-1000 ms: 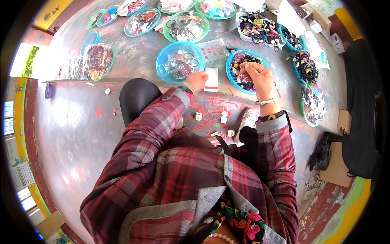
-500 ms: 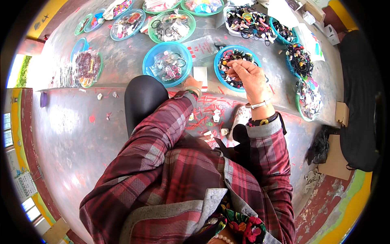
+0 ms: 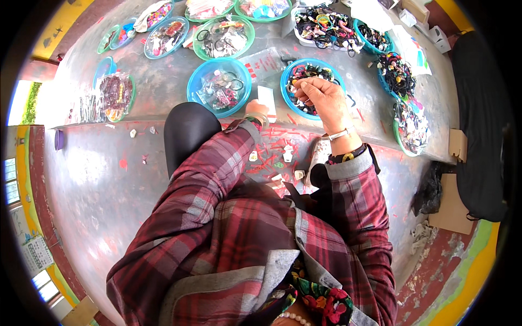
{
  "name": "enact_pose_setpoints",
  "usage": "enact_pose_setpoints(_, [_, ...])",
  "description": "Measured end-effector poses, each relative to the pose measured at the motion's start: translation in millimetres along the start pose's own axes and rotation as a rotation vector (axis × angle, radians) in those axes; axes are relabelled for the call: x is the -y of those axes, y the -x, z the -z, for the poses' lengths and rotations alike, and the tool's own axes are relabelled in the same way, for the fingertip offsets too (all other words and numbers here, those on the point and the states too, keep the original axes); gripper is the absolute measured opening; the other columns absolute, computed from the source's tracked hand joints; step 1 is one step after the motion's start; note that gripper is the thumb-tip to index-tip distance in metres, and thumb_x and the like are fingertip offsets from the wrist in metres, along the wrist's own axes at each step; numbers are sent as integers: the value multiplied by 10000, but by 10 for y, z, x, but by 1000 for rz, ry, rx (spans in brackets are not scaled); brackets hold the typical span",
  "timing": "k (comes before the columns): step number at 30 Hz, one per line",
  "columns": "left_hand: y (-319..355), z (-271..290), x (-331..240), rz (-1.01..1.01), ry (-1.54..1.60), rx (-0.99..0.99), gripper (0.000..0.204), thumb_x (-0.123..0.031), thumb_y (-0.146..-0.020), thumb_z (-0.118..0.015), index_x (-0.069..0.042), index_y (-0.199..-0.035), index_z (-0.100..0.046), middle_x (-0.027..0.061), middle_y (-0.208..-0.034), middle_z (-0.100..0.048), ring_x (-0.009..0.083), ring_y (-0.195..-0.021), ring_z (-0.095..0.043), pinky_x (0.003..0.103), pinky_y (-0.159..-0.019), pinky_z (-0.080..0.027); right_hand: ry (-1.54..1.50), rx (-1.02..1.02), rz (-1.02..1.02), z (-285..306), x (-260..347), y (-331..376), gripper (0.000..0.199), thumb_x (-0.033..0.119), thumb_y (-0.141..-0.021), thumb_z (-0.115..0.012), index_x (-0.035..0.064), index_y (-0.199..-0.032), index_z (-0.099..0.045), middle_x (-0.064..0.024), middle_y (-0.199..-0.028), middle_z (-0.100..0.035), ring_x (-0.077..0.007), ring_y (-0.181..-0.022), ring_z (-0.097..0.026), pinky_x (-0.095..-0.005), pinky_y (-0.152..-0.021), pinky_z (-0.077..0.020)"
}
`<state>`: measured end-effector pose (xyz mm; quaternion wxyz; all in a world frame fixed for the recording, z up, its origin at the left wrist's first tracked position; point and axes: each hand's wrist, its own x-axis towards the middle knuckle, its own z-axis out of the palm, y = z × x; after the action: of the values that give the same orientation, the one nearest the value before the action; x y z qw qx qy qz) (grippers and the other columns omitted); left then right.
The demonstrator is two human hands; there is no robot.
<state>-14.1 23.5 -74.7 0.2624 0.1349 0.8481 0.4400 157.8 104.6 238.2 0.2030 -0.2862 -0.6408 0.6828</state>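
**Right hand pinches a small piece over a blue bowl of hair accessories**

The right hand point(image 3: 326, 98) is raised over the blue bowl point(image 3: 288, 81) at the front of the surface point(image 3: 163, 92), thumb and forefinger pressed together on a small item point(image 3: 298, 82) that is too tiny to name; it looks pale and thin, and I cannot tell which way it points or where its long axis lies. The other fingers are curled loosely. A silver watch point(image 3: 340, 133) sits on that wrist above a plaid sleeve point(image 3: 359, 201).

The left hand point(image 3: 256, 111) rests at the near edge of the surface, mostly hidden behind its own sleeve cuff, just beside a white card point(image 3: 267, 100); whether it grips the card or only touches it cannot be told. The card is a narrow upright rectangle, its long axis running away from the person, and it lies between two blue bowls.

The second blue bowl point(image 3: 196, 89), left of the card, holds clear packets and dark rings. Further back stands a green bowl point(image 3: 244, 46) with black loops and a white tray point(image 3: 299, 30) heaped with mixed dark hair ties. At the right, two bowls of black elastics point(image 3: 397, 73) sit near the rim of the surface. Small paper scraps point(image 3: 288, 155) lie scattered on the red-marked floor near the person's knee point(image 3: 185, 130)
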Motion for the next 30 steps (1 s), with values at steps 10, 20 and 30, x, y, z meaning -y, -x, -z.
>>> enact_pose_setpoints(10, [1233, 1194, -1788, -48, 798, 642, 213, -42, -765, -594, 26, -967, -581, 67, -909, -622, 141, -789, -597, 260, -725, -477, 28, -219, 46, 93, -77, -53, 175, 133, -809, -617, -18, -895, -638, -34, -728, -629, -60, -617, -544, -181, -551, -431])
enact_pose_setpoints(20, [1714, 1482, -1858, -215, 768, 713, 269, -27, -792, -593, 9, -1050, -529, 54, -950, -605, 143, -854, -594, 279, -779, -474, -116, -75, 17, -199, -177, -2, 156, 136, -749, -700, 12, -795, -617, 36, -647, -540, -36, -565, -439, -184, -506, -349])
enact_pose_setpoints(30, [1532, 1344, -1754, -195, 765, 734, 169, -93, -857, -559, 2, -996, -555, 42, -931, -602, 98, -831, -573, 240, -735, -461, 819, -203, 513, -187, -210, -6, 353, 147, -727, -639, 57, -1064, -582, -102, -959, -587, -253, -868, -572, -340, -757, -460])
